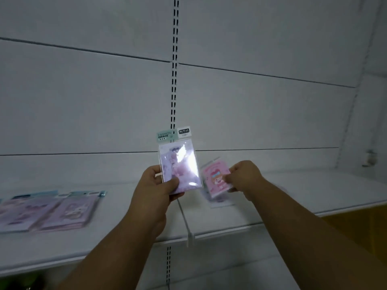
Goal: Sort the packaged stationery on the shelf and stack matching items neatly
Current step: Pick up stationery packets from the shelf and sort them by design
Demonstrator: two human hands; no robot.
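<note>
1. Here the left hand (pixel 154 185) grips a lilac packet (pixel 179 164) upright, long axis toward 12 o'clock, its header reading "FASHION GRACE".
2. At 3 o'clock of it, the right hand (pixel 243 174) pinches a pink packet (pixel 215 177) above the shelf (pixel 293 193).
3. Matching lilac packets (pixel 48 210) lie at 9 o'clock.

I see two bare forearms reaching in from the bottom edge, no sleeves on either. The left hand (pixel 154 185) and right hand (pixel 244 174) wear no gloves, rings or watch.
</note>
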